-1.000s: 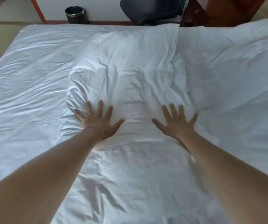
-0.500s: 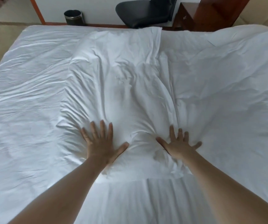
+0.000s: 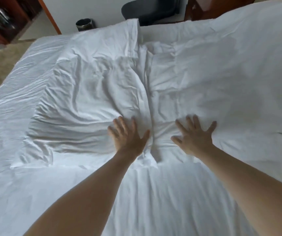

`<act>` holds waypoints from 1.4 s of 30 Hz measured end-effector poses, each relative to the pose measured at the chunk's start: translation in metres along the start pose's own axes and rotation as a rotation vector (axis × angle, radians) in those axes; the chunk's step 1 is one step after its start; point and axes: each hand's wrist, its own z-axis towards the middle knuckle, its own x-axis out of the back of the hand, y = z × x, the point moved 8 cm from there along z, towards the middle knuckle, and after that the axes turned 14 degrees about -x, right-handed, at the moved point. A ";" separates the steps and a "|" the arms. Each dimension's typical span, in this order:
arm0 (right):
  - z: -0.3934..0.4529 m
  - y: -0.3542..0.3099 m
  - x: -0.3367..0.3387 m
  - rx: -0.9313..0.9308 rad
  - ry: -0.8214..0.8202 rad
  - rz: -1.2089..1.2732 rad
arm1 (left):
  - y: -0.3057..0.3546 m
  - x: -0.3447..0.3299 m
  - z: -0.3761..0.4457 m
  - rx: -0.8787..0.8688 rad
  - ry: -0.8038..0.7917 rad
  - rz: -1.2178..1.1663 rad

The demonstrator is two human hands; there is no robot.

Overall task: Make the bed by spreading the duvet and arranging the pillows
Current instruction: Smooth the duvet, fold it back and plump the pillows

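Note:
A white pillow (image 3: 89,92) lies crumpled on the white bed sheet (image 3: 14,126), left of centre. A second white pillow or duvet bulk (image 3: 230,79) lies to its right, the two meeting along a creased seam. My left hand (image 3: 128,137) presses flat with spread fingers on the near right corner of the left pillow. Just across that seam, my right hand (image 3: 194,135) presses flat, fingers spread, on the near left part of the right one. Both forearms reach in from the bottom edge.
Past the far edge of the bed stand a black waste bin (image 3: 84,24), a dark chair (image 3: 150,9) and a wooden cabinet (image 3: 200,7). Dark wooden furniture (image 3: 2,19) stands at the far left. Beige carpet (image 3: 0,65) shows left of the bed.
The view has swung left, so the pillow seam now lies between my hands. My right hand has shifted from the left pillow onto the right bulk; both still press flat.

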 end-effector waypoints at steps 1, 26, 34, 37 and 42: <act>0.001 0.027 -0.001 -0.005 0.018 0.010 | 0.030 -0.002 0.004 -0.074 -0.016 -0.012; 0.099 0.239 -0.090 -0.262 -0.424 0.077 | 0.283 -0.100 0.101 -0.357 -0.573 0.189; 0.114 0.241 -0.047 0.083 -0.239 0.032 | 0.323 -0.046 0.098 -0.599 -0.319 0.326; 0.108 0.265 -0.034 0.182 -0.045 0.043 | 0.333 -0.036 0.080 -0.634 -0.341 0.418; 0.076 0.291 -0.009 0.354 0.306 0.320 | 0.352 -0.019 0.061 -0.524 -0.492 0.542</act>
